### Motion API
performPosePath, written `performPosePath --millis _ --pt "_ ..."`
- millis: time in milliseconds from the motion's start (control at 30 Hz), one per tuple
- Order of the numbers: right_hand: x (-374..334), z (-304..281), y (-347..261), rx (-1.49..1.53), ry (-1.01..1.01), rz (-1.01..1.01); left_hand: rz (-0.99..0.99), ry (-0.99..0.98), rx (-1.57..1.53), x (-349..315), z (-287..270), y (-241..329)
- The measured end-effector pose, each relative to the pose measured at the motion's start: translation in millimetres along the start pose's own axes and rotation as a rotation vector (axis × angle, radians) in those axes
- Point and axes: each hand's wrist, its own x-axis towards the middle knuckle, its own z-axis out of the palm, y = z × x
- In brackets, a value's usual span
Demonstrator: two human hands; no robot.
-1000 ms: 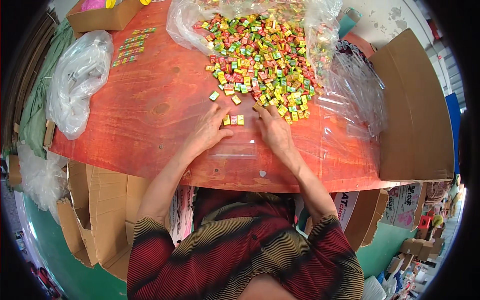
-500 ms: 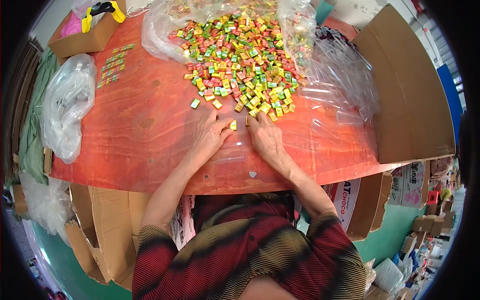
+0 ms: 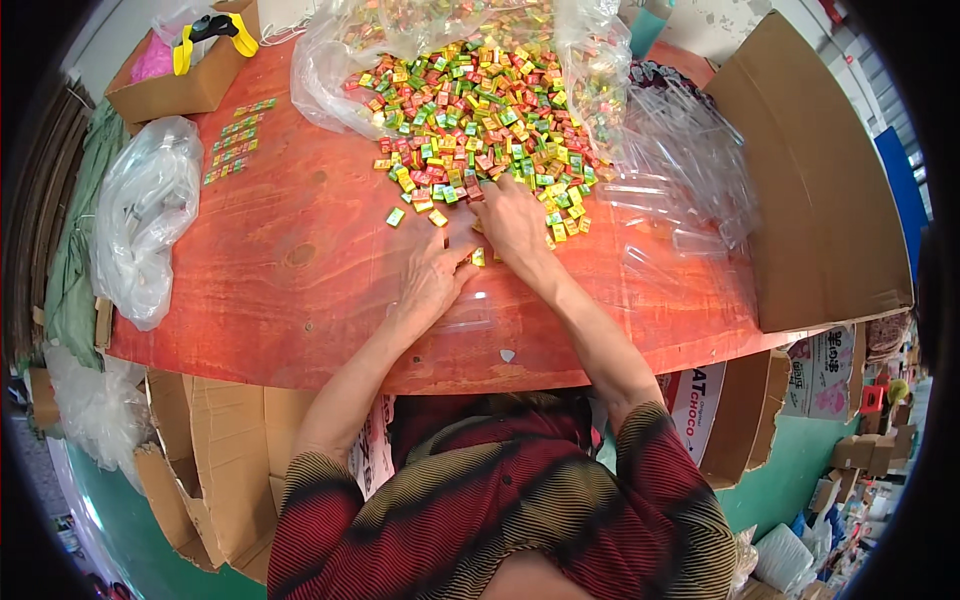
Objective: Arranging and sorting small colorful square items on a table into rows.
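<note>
A heap of small candy-like boxes (image 3: 470,110) in red, yellow and green spreads over the red tabletop (image 3: 270,280). My left hand (image 3: 428,280) rests in front of the heap, thumb and forefinger closed about a small yellow box (image 3: 478,257) at their tips. My right hand (image 3: 515,228) reaches over the near edge of the heap with bent fingers held together; its fingertips are among the boxes, and what they grip is hidden. Just below my hands lies a clear plastic case (image 3: 468,312), flat on the table. A green box (image 3: 395,217) and a yellow one lie loose left of the heap.
Clear plastic bags (image 3: 335,75) surround the heap's far side. Clear plastic cases (image 3: 690,160) pile up at right beside a tall cardboard panel (image 3: 810,190). At left are a bundled plastic bag (image 3: 148,220), rows of small flat pieces (image 3: 238,135) and a cardboard box (image 3: 190,90).
My right hand has moved forward and slightly left, from the near edge of the heap in among the boxes. My left hand stays nearly in place beside the yellow box.
</note>
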Motion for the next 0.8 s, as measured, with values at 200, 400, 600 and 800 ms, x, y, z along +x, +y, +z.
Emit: performPosePath --millis 200,400,600,800 --pt "5.6 16.7 -6.4 -0.173 -0.059 0.026 -0.011 0.024 0.021 -7.0 -4.1 -9.5" --pt "16.1 26.6 -2.3 -0.195 0.044 -0.035 0.029 0.068 0.021 -5.2 -5.6 -8.9" --pt "12.9 21.9 -6.7 -0.237 0.015 -0.099 -0.037 0.058 0.045 -7.8 -15.8 -12.6" --pt "-2.0 14.3 -6.9 -0.167 -0.032 -0.241 -0.031 0.078 0.066 -12.3 -25.2 -19.9"
